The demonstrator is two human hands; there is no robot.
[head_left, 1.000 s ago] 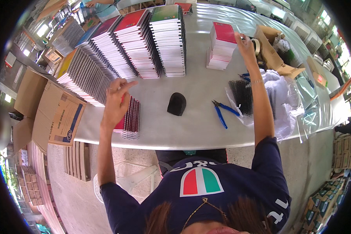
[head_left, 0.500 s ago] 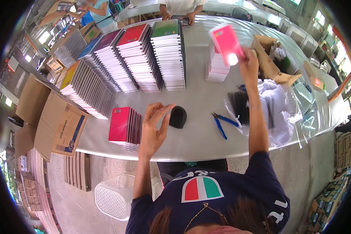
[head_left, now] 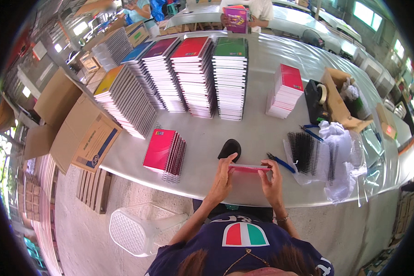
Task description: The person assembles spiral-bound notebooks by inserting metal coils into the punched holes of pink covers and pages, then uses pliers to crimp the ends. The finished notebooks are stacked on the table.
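Note:
Between my two hands, close to the table's front edge, is a thin pink notebook, held nearly edge-on. My left hand grips its left end, and my right hand pinches the right end. Just beyond the left fingers lies a rounded black pad, partly covered by them. Wire cutters with blue handles rest beside the right hand. Left of my hands sits a short stack of spiral-bound pink notebooks. A stack of smaller pink-covered notebooks stands farther off to the right.
Tall stacks of spiral notebooks, including a green-topped one, fill the back left. An open carton stands at the left edge. Rightward are black wire coils, white plastic wrap, a tape dispenser and another carton. Across the table, a person holds a purple book.
My right hand has brought the pink notebook down from the right-hand stack to the front edge. My left hand has moved right and taken hold of it too. The view has shifted.

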